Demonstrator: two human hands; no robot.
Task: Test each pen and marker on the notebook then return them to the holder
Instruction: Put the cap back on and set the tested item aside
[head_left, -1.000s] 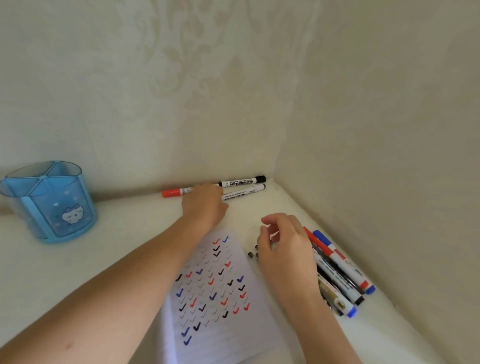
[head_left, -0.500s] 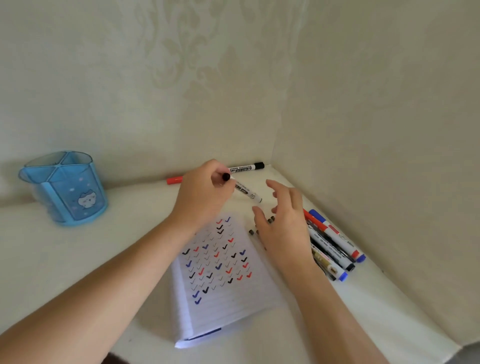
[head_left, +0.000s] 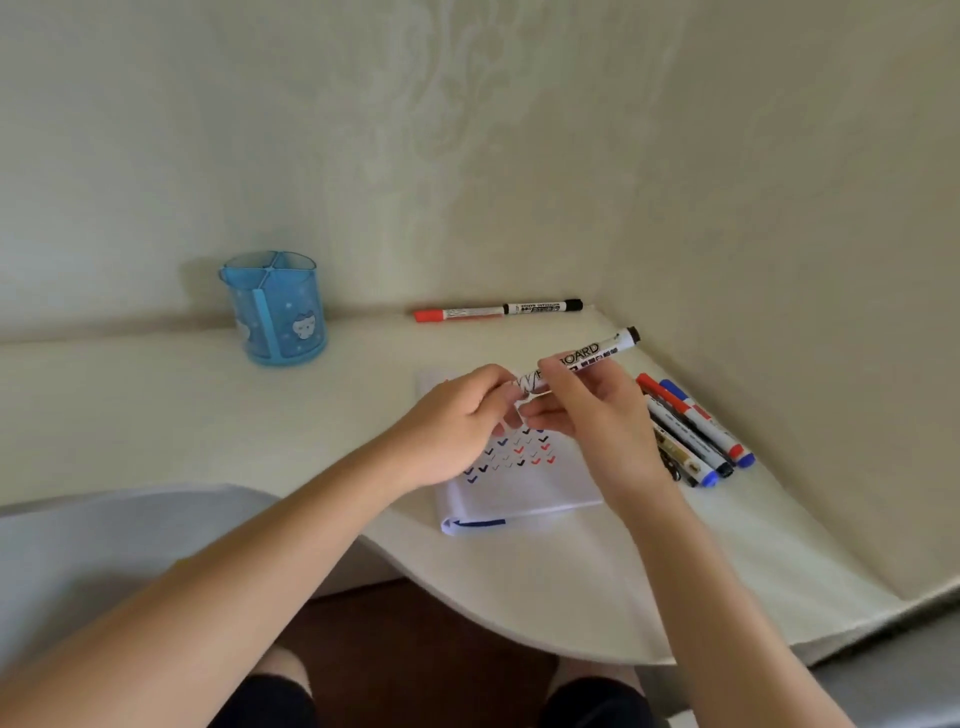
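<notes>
Both hands hold a black whiteboard marker (head_left: 589, 355) above the notebook (head_left: 519, 483). My left hand (head_left: 457, 431) grips its near end and my right hand (head_left: 592, 415) pinches its barrel; the black far end points up and right. The notebook page shows rows of black, red and blue ticks. A red marker (head_left: 457, 314) and a black marker (head_left: 543, 307) lie end to end against the back wall. Several markers (head_left: 691, 431) lie side by side to the right of the notebook. The blue pen holder (head_left: 275, 306) stands at the back left; no pens show in it.
The cream desk (head_left: 156, 415) sits in a corner, with walls behind and to the right. Its front edge curves in toward my knees. A pale grey surface (head_left: 104, 545) adjoins the desk at the lower left.
My left hand picked a black marker up from the back wall and brought it over the notebook. My right hand rose and took hold of its barrel. The camera tilted back.
</notes>
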